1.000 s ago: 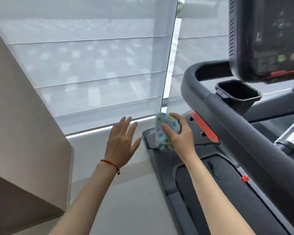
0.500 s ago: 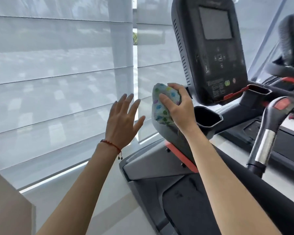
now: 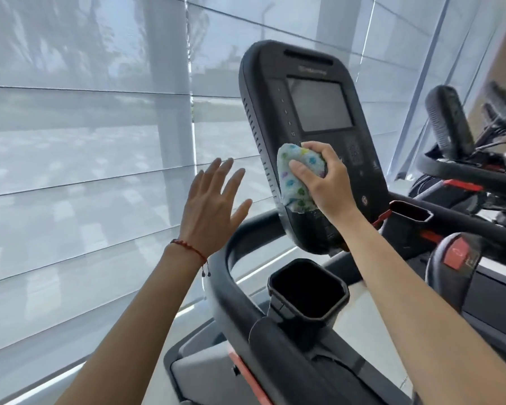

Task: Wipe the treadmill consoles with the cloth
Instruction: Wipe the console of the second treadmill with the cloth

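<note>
The black treadmill console (image 3: 313, 92) stands upright in the upper middle, with a dark screen (image 3: 319, 108) on its face. My right hand (image 3: 326, 182) is shut on a bunched white cloth (image 3: 295, 179) with coloured spots and presses it against the console's lower left, just below the screen. My left hand (image 3: 214, 209) hovers open to the left of the console, fingers spread, touching nothing. A red string bracelet sits on its wrist.
A black cup holder (image 3: 308, 290) and the curved black handrail (image 3: 231, 293) lie below the console. A grip with a red button (image 3: 457, 254) is at the right. A second treadmill console (image 3: 447, 124) stands far right. Window blinds (image 3: 85, 141) fill the left.
My right hand has lifted the cloth from beside the handrail up onto the console face. My view has swung up and right, bringing the whole console into sight. The left hand stays open.
</note>
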`<state>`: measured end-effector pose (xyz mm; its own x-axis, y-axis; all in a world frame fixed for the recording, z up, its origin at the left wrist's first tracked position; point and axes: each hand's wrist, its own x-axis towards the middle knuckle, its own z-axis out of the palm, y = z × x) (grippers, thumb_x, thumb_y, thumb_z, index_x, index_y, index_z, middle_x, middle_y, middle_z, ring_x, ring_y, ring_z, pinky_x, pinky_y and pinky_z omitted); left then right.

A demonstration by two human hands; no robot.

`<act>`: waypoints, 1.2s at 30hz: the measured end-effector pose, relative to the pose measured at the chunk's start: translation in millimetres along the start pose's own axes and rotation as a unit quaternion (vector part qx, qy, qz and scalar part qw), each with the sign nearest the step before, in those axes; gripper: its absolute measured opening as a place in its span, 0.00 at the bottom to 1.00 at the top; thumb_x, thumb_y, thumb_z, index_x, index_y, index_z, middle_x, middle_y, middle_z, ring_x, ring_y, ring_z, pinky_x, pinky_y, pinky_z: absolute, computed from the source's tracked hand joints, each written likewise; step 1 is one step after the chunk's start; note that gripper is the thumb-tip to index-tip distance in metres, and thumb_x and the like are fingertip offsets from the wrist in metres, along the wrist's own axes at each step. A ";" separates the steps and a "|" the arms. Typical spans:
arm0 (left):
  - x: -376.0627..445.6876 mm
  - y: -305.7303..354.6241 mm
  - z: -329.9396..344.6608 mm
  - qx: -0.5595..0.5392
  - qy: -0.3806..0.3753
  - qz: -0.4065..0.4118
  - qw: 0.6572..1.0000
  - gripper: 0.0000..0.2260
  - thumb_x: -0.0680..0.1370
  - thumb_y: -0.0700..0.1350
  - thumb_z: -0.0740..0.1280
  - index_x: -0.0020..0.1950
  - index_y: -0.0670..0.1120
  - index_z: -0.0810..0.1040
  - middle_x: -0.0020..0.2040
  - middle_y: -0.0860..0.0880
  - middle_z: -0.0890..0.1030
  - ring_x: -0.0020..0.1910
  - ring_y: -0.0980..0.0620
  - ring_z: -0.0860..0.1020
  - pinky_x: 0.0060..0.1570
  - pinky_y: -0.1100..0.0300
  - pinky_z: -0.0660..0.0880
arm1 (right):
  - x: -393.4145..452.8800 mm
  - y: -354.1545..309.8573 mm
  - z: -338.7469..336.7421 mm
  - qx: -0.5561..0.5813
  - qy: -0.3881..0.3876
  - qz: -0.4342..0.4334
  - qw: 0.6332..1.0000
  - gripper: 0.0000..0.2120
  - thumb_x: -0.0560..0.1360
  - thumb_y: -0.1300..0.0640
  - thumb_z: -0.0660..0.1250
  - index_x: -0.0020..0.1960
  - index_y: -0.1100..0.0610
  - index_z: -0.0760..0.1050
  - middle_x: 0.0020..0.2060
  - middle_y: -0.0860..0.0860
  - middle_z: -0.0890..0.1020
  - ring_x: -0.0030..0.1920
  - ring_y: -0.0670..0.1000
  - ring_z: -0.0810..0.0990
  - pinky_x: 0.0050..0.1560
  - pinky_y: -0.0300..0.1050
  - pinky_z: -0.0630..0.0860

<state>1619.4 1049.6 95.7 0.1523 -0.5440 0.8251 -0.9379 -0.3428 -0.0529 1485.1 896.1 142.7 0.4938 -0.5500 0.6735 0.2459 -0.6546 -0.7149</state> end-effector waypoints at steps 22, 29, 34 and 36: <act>139.1 -10.7 81.5 0.011 0.016 0.054 0.998 0.23 0.77 0.52 0.56 0.66 0.40 0.73 0.69 0.40 0.68 0.71 0.43 0.61 0.68 0.43 0.60 | 187.2 64.3 -39.6 -0.103 0.062 -0.041 0.992 0.15 0.71 0.51 0.71 0.56 0.51 0.73 0.45 0.38 0.76 0.44 0.42 0.77 0.47 0.38 0.76; 148.0 -15.5 98.7 0.013 0.027 0.063 0.998 0.23 0.78 0.52 0.56 0.67 0.41 0.72 0.72 0.40 0.65 0.73 0.43 0.58 0.70 0.44 0.56 | 213.2 85.5 -22.9 -0.125 0.027 -0.033 0.991 0.16 0.71 0.51 0.71 0.56 0.51 0.73 0.46 0.47 0.77 0.47 0.51 0.78 0.51 0.48 0.77; 149.8 -15.1 107.2 0.000 0.053 0.073 0.996 0.23 0.78 0.52 0.56 0.68 0.40 0.71 0.72 0.39 0.63 0.73 0.41 0.56 0.70 0.44 0.56 | 219.1 76.2 -6.0 -0.092 0.039 -0.076 0.992 0.12 0.70 0.50 0.72 0.51 0.50 0.75 0.41 0.39 0.77 0.42 0.38 0.76 0.47 0.36 0.74; 149.8 -14.5 109.8 -0.002 0.060 0.072 0.996 0.23 0.78 0.51 0.55 0.68 0.40 0.70 0.72 0.39 0.63 0.73 0.41 0.56 0.70 0.43 0.56 | 222.5 73.3 -3.0 -0.093 0.031 -0.093 0.991 0.11 0.70 0.49 0.71 0.50 0.49 0.75 0.41 0.39 0.78 0.43 0.41 0.77 0.48 0.39 0.75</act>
<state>1690.1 888.9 158.2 -0.0222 -0.4920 0.8703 -0.9484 -0.2651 -0.1740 1610.5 724.2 240.7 0.4001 -0.4374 0.8054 0.1675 -0.8291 -0.5335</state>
